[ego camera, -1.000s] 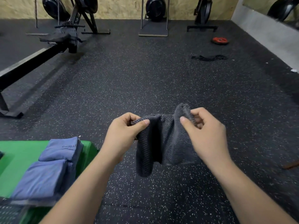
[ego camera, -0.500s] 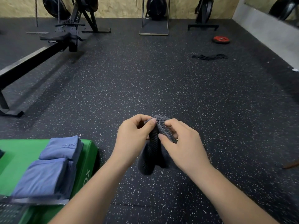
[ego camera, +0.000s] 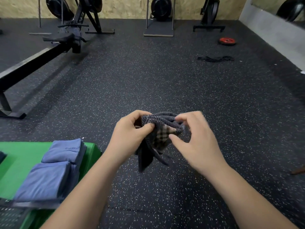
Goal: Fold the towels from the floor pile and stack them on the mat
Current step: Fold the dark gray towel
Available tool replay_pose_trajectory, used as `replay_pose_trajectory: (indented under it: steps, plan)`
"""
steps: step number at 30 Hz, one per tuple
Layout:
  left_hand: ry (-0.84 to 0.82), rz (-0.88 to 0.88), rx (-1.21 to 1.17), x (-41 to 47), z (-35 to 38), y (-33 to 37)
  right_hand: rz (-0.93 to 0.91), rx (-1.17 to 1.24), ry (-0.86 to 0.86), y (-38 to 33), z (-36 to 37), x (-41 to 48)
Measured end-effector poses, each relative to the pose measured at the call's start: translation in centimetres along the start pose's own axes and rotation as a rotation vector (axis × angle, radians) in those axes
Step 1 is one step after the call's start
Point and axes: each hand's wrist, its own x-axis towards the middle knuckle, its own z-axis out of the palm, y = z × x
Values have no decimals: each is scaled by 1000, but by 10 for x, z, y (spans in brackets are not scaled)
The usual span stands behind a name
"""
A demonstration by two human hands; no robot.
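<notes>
A dark grey ribbed towel [ego camera: 158, 129] with a plaid patch hangs bunched in the air in front of me, above the floor. My left hand [ego camera: 130, 134] grips its left top edge between thumb and curled fingers. My right hand [ego camera: 196, 139] pinches the right top edge with its fingertips, thumb spread below. At the lower left lies the green mat [ego camera: 21, 156], with two folded blue towels [ego camera: 52, 172] on it, one behind the other.
Black speckled rubber floor [ego camera: 165, 83] stretches ahead. A rowing machine rail [ego camera: 33, 63] runs along the left. Exercise machines stand against the back wall, with a red weight plate [ego camera: 227, 41] and a black band [ego camera: 215, 59] on the floor at the right.
The towel was held spread between both hands, then my hands came together and bunched it. Now they have parted slightly and a plaid patch shows.
</notes>
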Motion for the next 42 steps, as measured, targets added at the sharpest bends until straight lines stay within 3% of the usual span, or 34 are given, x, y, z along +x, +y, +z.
replay_pose_trajectory:
  steps: [3,9,14,18,20,25,29,35,40,42]
  plan:
    - [-72,-16,-125,1,-9,2,89,-74,-102,4,-7,5]
    - [-162,27,-233,1,-21,3,185,141,-246,11,-18,12]
    - [-7,86,-57,10,-23,-12,220,323,-145,4,-25,15]
    - [92,175,187,4,-4,-13,302,302,-54,8,-24,16]
    - [55,291,288,-6,8,-5,334,275,12,14,-23,17]
    - [-236,514,590,-28,38,0,394,381,128,26,-24,21]
    - [-241,588,720,-32,49,-10,391,395,197,32,-26,23]
    - [-190,398,930,-22,47,-24,464,652,305,32,-41,30]
    - [-35,348,675,-29,52,-7,458,546,272,35,-38,26]
    - [-44,353,601,-35,59,2,424,447,215,31,-32,23]
